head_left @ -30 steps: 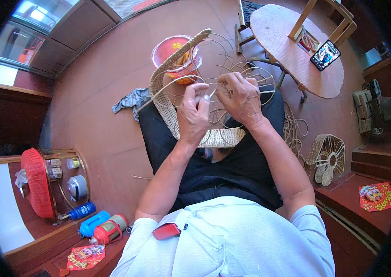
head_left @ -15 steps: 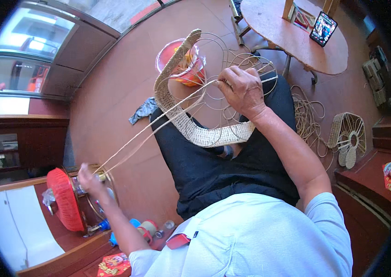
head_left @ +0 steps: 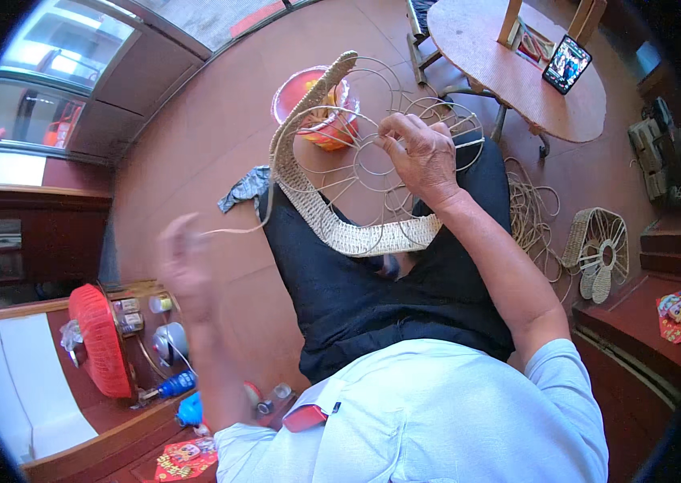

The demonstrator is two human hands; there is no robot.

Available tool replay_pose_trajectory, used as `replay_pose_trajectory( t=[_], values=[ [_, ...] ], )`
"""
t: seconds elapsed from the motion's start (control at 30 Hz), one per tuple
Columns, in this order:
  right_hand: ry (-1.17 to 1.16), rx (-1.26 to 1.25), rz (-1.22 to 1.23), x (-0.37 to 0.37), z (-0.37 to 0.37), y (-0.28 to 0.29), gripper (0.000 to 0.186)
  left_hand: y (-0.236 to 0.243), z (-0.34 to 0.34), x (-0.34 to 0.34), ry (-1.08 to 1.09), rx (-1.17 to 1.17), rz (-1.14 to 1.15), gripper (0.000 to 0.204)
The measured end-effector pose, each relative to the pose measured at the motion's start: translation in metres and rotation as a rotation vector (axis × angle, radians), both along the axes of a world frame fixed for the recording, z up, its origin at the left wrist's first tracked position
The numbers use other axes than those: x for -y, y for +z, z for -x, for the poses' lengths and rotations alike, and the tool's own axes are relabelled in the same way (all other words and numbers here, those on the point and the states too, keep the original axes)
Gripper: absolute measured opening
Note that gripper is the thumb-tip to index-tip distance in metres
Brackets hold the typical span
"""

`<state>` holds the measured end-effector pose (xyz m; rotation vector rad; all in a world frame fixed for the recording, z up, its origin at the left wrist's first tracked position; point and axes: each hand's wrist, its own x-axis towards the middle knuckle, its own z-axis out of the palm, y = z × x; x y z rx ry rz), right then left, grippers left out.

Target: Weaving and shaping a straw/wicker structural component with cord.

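A partly woven wire frame [head_left: 371, 191] rests across my lap, with rings and curls of bare wire in its middle. Pale cord is wound densely along its curved band [head_left: 380, 239], on the left and near sides. My right hand [head_left: 422, 157] is closed at the upper right of the frame, thumb and fingers pinched on it; the exact grip is partly hidden. Out to the left, my left hand [head_left: 187, 258] is blurred by motion. A length of cord [head_left: 242, 231] curves from its fingers toward the band's left side.
Beyond the frame stands a red bucket [head_left: 331, 137]. Loose cord [head_left: 533, 211] lies heaped to the right, near another woven wire piece [head_left: 600, 249]. A round-edged table [head_left: 477, 44] with a phone [head_left: 567, 64] stands far right. A red fan [head_left: 103, 342] is at left.
My left hand has moved up and slightly right. The cord, stretched taut between both hands before, now hangs slack in a curve at the band's left. My right hand stays in place.
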<state>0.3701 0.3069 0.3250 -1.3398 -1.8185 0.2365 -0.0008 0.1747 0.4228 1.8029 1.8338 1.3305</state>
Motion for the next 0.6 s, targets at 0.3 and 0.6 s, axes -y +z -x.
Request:
replay_pose_trajectory(
  t=[0.3, 0.6],
  values=[
    [0.093, 0.105, -0.061, 0.0, -0.009, -0.005, 0.014, -0.092, -0.213, -0.059, -0.373, 0.657, 0.296, 0.069],
    [0.142, 0.178, 0.046, -0.003, -0.013, 0.002, 0.02, -0.107, -0.234, -0.08, -0.425, 0.947, 0.248, 0.086]
  ],
)
